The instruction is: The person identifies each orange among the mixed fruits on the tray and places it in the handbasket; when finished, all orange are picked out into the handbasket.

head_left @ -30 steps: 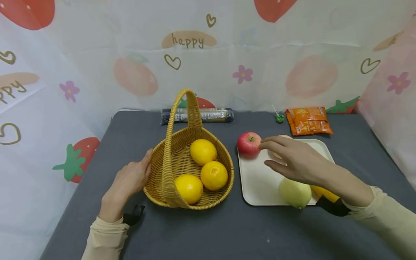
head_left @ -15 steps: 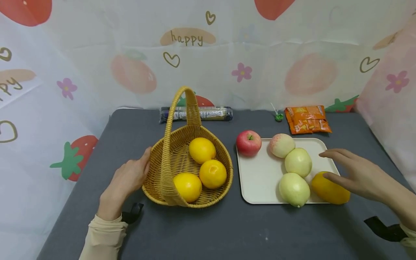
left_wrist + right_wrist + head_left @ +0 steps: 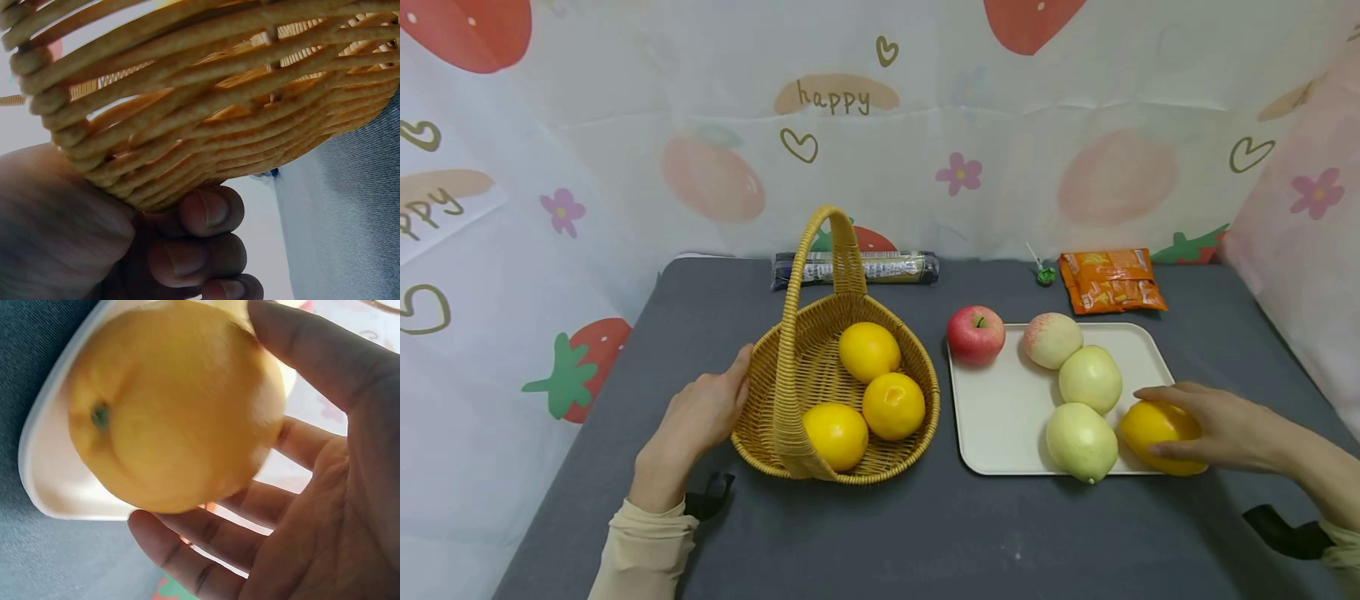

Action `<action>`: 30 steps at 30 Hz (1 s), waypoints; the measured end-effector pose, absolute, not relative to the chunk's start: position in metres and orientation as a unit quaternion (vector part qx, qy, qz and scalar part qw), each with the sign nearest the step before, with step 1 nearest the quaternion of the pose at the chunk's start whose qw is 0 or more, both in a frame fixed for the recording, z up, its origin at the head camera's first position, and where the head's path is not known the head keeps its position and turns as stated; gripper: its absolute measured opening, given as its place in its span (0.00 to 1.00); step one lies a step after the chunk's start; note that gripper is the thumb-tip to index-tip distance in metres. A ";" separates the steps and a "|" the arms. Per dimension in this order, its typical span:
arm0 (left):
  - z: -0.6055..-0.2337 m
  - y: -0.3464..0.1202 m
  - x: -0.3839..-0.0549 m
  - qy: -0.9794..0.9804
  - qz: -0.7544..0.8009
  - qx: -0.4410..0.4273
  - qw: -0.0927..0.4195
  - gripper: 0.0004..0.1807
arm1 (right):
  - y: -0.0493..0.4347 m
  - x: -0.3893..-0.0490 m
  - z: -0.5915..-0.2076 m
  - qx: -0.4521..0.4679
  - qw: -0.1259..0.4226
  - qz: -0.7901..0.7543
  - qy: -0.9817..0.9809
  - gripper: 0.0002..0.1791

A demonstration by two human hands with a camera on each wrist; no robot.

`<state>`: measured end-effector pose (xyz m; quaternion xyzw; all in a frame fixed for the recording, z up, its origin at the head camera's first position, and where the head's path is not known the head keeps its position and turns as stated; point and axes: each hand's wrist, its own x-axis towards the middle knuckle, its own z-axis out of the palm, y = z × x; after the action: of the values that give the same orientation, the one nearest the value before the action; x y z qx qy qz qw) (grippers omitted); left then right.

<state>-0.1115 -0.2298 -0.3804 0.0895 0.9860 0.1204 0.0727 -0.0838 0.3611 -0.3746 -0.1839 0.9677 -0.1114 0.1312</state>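
My left hand (image 3: 703,412) grips the left rim of a wicker basket (image 3: 763,450). In the left wrist view its curled fingers (image 3: 197,256) lie against the woven edge (image 3: 187,144). Three yellow-orange round fruits (image 3: 893,406) sit inside the basket. At the right, my right hand (image 3: 1232,429) holds an oblong yellow-orange fruit (image 3: 1153,429) at the near right corner of a white tray (image 3: 996,425). Thumb and fingers lie around this fruit (image 3: 169,412) in the right wrist view. Two pale green round fruits (image 3: 1081,442) and a peach (image 3: 1052,339) lie beside it on the tray.
A red apple (image 3: 975,335) sits at the tray's far left corner. Along the table's back edge lie a dark wrapped roll (image 3: 895,267), a green lollipop (image 3: 1045,275) and an orange snack packet (image 3: 1112,281). A printed curtain (image 3: 1000,125) hangs behind the grey table (image 3: 925,542).
My right hand has moved from above the tray's middle to the right, then down onto the oblong yellow-orange fruit, and now holds it. The left hand has stayed on the basket.
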 end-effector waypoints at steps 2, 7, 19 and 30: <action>-0.380 -0.230 -0.111 0.986 0.121 0.088 0.072 0.29 | 0.361 -0.083 -0.377 -0.196 0.125 -0.113 0.966 0.38; -0.380 -0.230 -0.112 0.986 0.121 0.087 0.075 0.29 | 0.360 -0.084 -0.380 -0.194 0.125 -0.114 0.966 0.37; -0.382 -0.230 -0.112 0.986 0.120 0.084 0.079 0.29 | 0.361 -0.085 -0.380 -0.187 0.123 -0.109 0.968 0.37; -0.381 -0.230 -0.111 0.986 0.123 0.086 0.075 0.29 | 0.363 -0.091 -0.356 -0.140 0.092 -0.086 0.982 0.38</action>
<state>-0.1109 -0.2299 -0.3809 0.0856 0.9859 0.1227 0.0753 -0.0907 0.3635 -0.3558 -0.1403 0.9821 -0.0860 0.0921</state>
